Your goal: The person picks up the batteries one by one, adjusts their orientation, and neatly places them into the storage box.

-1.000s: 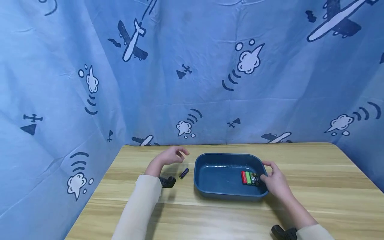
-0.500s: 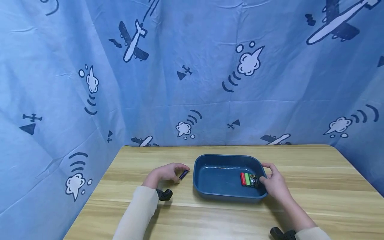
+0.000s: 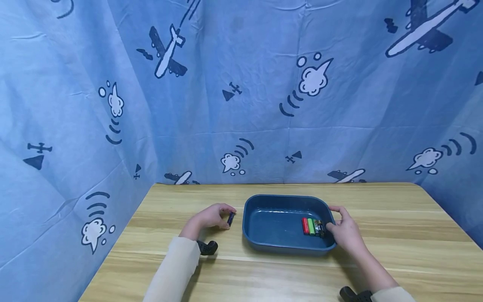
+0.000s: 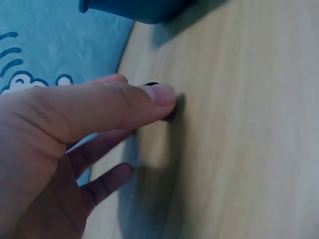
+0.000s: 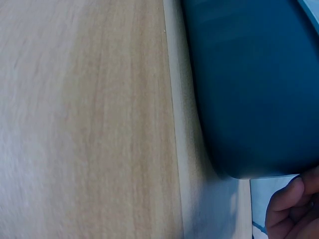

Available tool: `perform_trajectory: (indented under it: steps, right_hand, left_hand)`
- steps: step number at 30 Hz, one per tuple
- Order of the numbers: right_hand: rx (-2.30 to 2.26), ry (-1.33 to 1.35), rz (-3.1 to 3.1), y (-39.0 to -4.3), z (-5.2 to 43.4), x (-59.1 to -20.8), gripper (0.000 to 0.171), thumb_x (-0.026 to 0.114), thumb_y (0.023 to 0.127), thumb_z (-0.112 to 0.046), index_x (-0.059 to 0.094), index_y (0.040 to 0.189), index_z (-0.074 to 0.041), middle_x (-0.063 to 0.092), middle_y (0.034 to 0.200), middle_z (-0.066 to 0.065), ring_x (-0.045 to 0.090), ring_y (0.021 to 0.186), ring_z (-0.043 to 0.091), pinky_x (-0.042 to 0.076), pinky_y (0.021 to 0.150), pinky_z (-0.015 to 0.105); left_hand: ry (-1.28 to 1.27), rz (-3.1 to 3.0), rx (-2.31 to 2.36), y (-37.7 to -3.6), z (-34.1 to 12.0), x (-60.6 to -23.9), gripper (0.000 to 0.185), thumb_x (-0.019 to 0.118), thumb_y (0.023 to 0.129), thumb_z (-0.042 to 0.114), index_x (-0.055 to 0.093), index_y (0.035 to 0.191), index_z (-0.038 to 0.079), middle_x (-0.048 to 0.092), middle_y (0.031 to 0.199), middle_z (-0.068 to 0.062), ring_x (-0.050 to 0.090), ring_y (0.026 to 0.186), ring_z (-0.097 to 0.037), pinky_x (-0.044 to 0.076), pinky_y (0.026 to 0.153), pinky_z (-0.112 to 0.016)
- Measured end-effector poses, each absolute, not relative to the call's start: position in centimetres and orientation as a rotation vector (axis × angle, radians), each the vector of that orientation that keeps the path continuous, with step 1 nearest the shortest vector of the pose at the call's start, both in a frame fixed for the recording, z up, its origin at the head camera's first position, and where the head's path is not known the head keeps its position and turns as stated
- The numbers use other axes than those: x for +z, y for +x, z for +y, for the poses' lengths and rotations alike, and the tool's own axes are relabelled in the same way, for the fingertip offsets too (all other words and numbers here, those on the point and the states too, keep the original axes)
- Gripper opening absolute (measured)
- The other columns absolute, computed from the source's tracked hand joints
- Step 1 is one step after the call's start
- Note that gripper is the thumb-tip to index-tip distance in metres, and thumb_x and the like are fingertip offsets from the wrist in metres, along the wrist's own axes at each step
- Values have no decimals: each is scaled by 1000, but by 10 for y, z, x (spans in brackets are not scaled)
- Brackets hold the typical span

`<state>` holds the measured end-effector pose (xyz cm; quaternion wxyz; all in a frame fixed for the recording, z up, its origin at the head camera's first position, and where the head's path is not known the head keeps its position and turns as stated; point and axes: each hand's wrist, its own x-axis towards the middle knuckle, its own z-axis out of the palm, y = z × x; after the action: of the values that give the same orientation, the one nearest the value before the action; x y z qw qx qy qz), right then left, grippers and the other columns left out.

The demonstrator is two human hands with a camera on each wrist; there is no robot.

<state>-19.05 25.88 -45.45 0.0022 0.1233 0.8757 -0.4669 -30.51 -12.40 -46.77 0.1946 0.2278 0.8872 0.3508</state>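
Note:
A dark blue tray (image 3: 264, 245) sits on the wooden table (image 3: 264, 277); its outer wall (image 5: 249, 89) fills the right wrist view. Several batteries, red, green and dark (image 3: 312, 226), lie side by side at its right end. My right hand (image 3: 344, 230) grips the tray's right rim, thumb inside near the batteries. My left hand (image 3: 213, 217) pinches a dark blue battery (image 3: 230, 218) on the table just left of the tray. In the left wrist view the thumb (image 4: 149, 97) hides nearly all of that battery (image 4: 152, 84).
Blue cloth printed with planes and clouds (image 3: 241, 92) hangs behind and on both sides of the table. Black wrist mounts (image 3: 206, 247) show at both sleeves. Bare wood lies in front of the tray and to its right.
My left hand came down from above the table onto the blue battery and pinched it, turning it more upright. The right hand stayed on the tray's rim.

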Motion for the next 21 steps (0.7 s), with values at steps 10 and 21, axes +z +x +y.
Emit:
perform_trajectory:
  steps: [10,21]
  right_hand:
    - [-1459,386,2743,-190,258,-453,52,47,90,-1,28,139,-1,60,102,31,62,75,25,52,59,33]
    - [-1457,401,2743,-191,258,-454,53,48,90,-2,28,139,-1,60,101,30,62,75,25,53,60,34]
  left_hand:
    - [592,2491,1141,-305,-109,-450,57,78,70,3,58,123,7,62,104,-6,57,95,-21,45,83,-37]
    - [481,2280,1535,-303,-95,-439,59,73,74,-6,53,129,4,56,122,-18,58,105,-21,48,83,-31]
